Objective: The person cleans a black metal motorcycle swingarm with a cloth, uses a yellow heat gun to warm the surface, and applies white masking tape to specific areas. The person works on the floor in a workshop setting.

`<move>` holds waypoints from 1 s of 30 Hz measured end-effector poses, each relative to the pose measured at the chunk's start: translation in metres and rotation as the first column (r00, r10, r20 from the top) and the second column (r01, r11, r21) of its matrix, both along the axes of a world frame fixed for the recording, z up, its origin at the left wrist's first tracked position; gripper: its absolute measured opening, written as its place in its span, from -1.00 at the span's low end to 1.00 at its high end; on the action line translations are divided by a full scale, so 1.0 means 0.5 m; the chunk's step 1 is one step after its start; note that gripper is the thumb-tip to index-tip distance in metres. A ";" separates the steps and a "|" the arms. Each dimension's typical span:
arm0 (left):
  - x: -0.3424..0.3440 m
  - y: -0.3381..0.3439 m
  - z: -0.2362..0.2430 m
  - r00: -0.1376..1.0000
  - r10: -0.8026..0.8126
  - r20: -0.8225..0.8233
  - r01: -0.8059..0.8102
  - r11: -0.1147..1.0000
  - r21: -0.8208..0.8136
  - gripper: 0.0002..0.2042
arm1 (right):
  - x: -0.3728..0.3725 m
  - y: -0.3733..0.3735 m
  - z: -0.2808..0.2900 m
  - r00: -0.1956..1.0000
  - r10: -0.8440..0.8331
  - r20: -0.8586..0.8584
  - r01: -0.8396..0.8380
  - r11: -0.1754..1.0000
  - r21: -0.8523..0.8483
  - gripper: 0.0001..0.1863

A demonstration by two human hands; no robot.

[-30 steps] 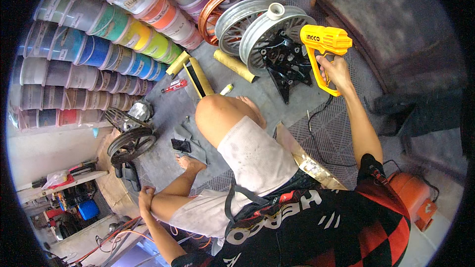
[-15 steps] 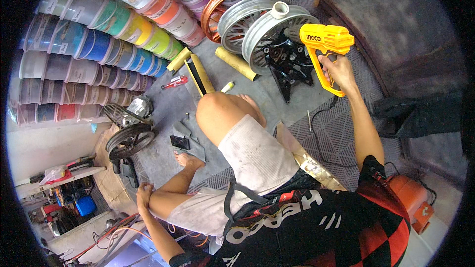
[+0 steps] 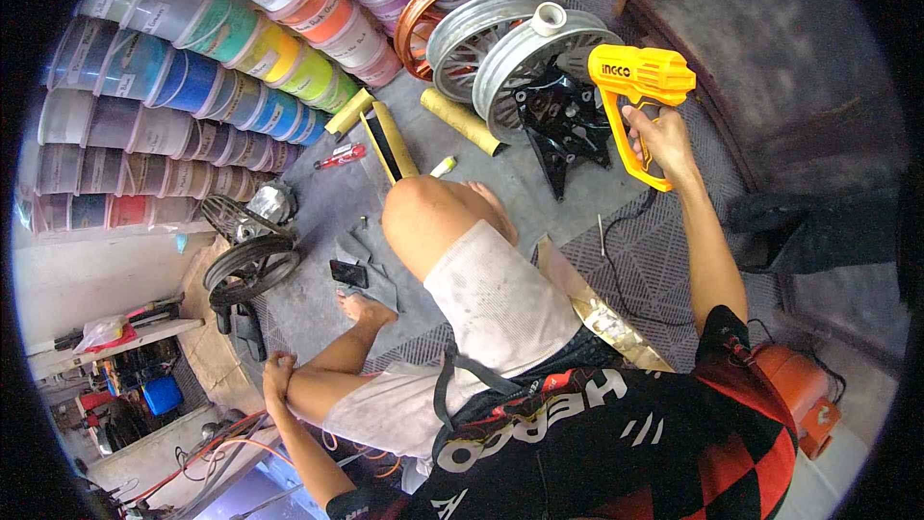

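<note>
My right hand [image 3: 654,144] grips the handle of a yellow heat gun [image 3: 640,72], its nozzle pointing left at a glossy black metal part [image 3: 558,135]. That part leans against silver wheel rims [image 3: 505,48]; whether the nozzle touches it I cannot tell. A dark cord runs down from the gun. My left hand [image 3: 277,376] rests at my bent left knee with fingers curled; anything inside is hidden. Beside my left foot, a phone [image 3: 348,274] lies on a grey cloth [image 3: 380,299].
Stacked colored buckets [image 3: 241,39] line the upper left. Yellow tubes [image 3: 452,116], a red-handled tool [image 3: 342,156], a dark wheel [image 3: 252,270] and black sandals [image 3: 241,332] lie on the floor. An orange machine [image 3: 789,385] is at right, a cluttered shelf [image 3: 115,347] at left.
The view has shifted slightly. The heat gun stays in my right hand, moved very little, and my left hand remains by my knee.
</note>
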State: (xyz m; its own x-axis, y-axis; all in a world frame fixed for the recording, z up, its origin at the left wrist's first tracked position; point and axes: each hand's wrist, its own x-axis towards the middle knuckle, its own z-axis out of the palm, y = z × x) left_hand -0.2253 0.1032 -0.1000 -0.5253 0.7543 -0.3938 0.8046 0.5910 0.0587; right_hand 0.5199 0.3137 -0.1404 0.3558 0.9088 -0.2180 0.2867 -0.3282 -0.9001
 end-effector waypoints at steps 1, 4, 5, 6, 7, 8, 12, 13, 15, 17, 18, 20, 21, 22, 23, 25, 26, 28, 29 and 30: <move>0.018 0.010 0.004 1.000 0.015 0.009 -0.015 1.000 -0.026 -0.62 | -0.007 -0.007 0.011 1.000 0.010 -0.001 -0.010 1.000 -0.006 -0.64; 0.005 -0.013 0.016 0.999 0.044 -0.022 -0.044 0.999 0.006 -0.61 | -0.034 -0.023 -0.015 0.981 0.008 0.194 -0.011 1.000 0.015 -0.61; -0.001 -0.010 0.012 0.998 0.065 -0.007 -0.065 0.998 -0.013 -0.61 | -0.033 -0.035 -0.029 0.972 0.022 0.233 -0.027 0.999 0.017 -0.61; -0.007 -0.010 0.009 0.996 0.088 0.007 -0.088 0.996 -0.033 -0.61 | -0.039 -0.048 -0.029 0.976 0.080 0.200 -0.089 0.995 0.036 -0.63; -0.012 -0.012 0.006 0.994 0.112 0.018 -0.111 0.992 -0.053 -0.61 | -0.050 -0.062 -0.021 0.975 0.125 0.184 -0.142 0.986 0.082 -0.62; -0.016 -0.017 0.004 0.994 0.111 0.012 -0.111 0.992 -0.055 -0.62 | -0.062 -0.073 -0.027 0.960 0.167 0.223 -0.192 0.977 0.098 -0.66; -0.021 -0.008 -0.010 0.998 0.053 -0.017 -0.053 0.998 -0.038 -0.62 | -0.096 -0.104 -0.088 0.904 0.179 0.388 -0.298 0.914 0.274 -0.64; -0.021 -0.010 -0.007 0.999 0.035 -0.035 -0.036 0.999 -0.027 -0.63 | -0.103 -0.107 -0.093 0.896 0.199 0.398 -0.324 0.905 0.276 -0.64; -0.011 -0.011 0.002 0.999 0.041 0.007 -0.040 0.999 -0.031 -0.62 | -0.108 -0.112 -0.105 0.906 0.194 0.375 -0.320 0.895 0.310 -0.65; -0.010 -0.008 0.006 0.999 0.047 0.019 -0.046 0.998 -0.036 -0.62 | -0.110 -0.115 -0.136 0.911 0.178 0.371 -0.315 0.882 0.351 -0.65; -0.009 -0.008 0.004 0.999 0.053 0.011 -0.052 0.998 -0.040 -0.62 | -0.115 -0.118 -0.154 0.911 0.166 0.378 -0.314 0.873 0.373 -0.65; -0.006 -0.006 0.001 0.997 0.074 0.009 -0.074 0.996 -0.058 -0.61 | -0.106 -0.122 -0.182 0.910 0.180 0.372 -0.328 0.863 0.384 -0.64; 0.010 0.000 0.014 0.996 0.094 0.009 -0.093 0.993 -0.068 -0.61 | -0.107 -0.123 -0.182 0.900 0.202 0.387 -0.346 0.871 0.350 -0.65; 0.018 0.004 0.022 0.994 0.113 0.010 -0.112 0.991 -0.079 -0.61 | -0.106 -0.126 -0.182 0.888 0.223 0.402 -0.363 0.877 0.315 -0.67; 0.008 -0.002 0.016 0.994 0.111 -0.001 -0.110 0.991 -0.075 -0.61 | -0.105 -0.127 -0.184 0.876 0.245 0.415 -0.379 0.882 0.279 -0.68; -0.009 -0.003 0.001 0.995 0.095 -0.019 -0.096 0.993 -0.068 -0.60 | -0.095 -0.130 -0.226 0.847 0.184 0.498 -0.398 0.842 0.365 -0.68; -0.013 0.000 -0.003 0.996 0.089 -0.009 -0.090 0.994 -0.067 -0.60 | -0.088 -0.134 -0.250 0.829 0.150 0.538 -0.409 0.819 0.402 -0.68; -0.015 -0.005 0.001 0.996 0.092 0.005 -0.091 0.994 -0.060 -0.61 | -0.090 -0.141 -0.251 0.876 0.168 0.453 -0.351 0.866 0.357 -0.69; -0.014 -0.009 0.001 0.995 0.102 0.013 -0.101 0.993 -0.053 -0.61 | -0.091 -0.144 -0.252 0.896 0.173 0.408 -0.322 0.887 0.331 -0.70; -0.012 -0.011 0.001 0.994 0.110 0.021 -0.109 0.993 -0.047 -0.62 | -0.089 -0.146 -0.257 0.870 0.160 0.467 -0.356 0.858 0.370 -0.70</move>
State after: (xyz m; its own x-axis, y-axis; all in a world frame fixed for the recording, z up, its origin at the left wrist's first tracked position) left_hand -0.2313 0.0979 -0.0995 -0.5940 0.6737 -0.4397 0.7337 0.6778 0.0475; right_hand 0.4756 0.2407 -0.2689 0.0602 0.9428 0.3278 0.6736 0.2039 -0.7104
